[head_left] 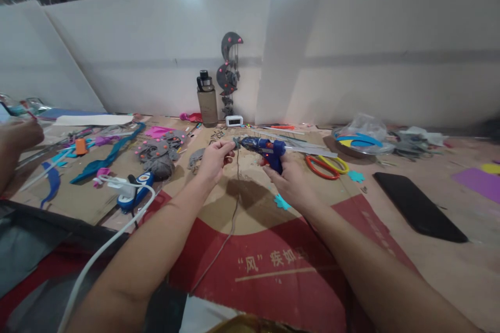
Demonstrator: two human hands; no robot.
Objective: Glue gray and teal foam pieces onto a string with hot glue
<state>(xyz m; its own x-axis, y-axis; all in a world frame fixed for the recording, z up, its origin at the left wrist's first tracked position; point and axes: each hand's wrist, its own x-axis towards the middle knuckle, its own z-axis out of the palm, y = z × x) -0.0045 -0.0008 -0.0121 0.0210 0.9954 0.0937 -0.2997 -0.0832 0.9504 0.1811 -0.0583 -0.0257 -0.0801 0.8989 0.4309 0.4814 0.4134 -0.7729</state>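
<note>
My right hand [289, 177] is wrapped round the handle of a blue glue gun [275, 150], with a clear glue stick [308, 152] jutting from its back end. The gun's nozzle points left and meets or nearly meets a small grey yarn piece [236, 141]. That piece is pinched between the thumb and fingers of my left hand [219, 158]. From it a grey yarn strand [235, 213] hangs down and trails over the red and brown cardboard [269, 291] towards me. Whether glue is on the piece is too small to tell.
Scissors with orange and yellow handles [324, 166] lie right of the gun, near a black phone [420, 205]. Grey yarn [160, 164] and a blue-and-white power strip [135, 192] are left. A bottle [207, 101] stands behind. Another person's hand [21, 132] is far left.
</note>
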